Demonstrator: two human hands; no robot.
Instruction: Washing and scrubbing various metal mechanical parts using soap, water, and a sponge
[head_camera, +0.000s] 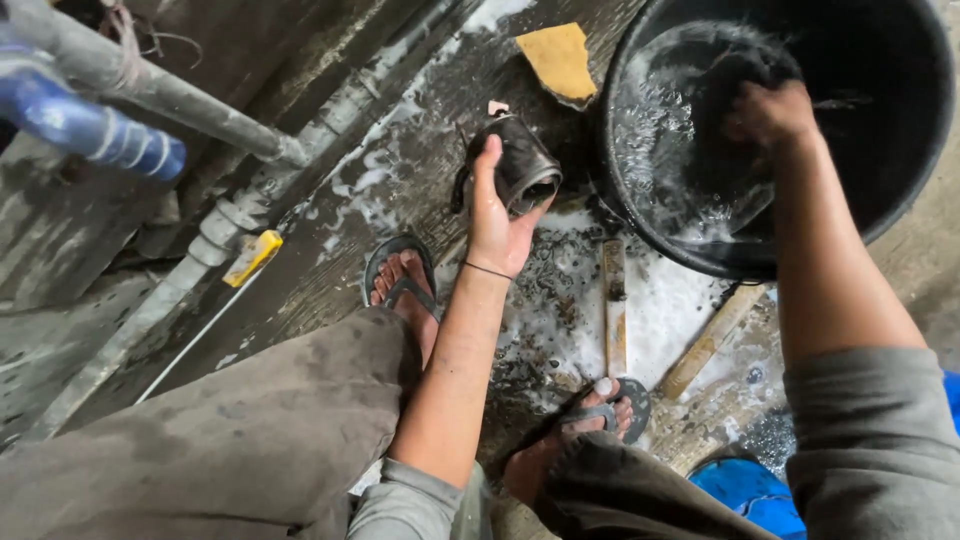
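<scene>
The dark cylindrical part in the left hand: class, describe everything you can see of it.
The dark cylindrical part is a short, hollow, metal-looking sleeve, blackened and wet. Its open end, rimmed by a paler ring, faces down and right. It lies tilted, gripped from below by the left hand, whose thumb runs up its side. It is held above the wet, soapy floor, beside the black tub and near a yellow sponge.
</scene>
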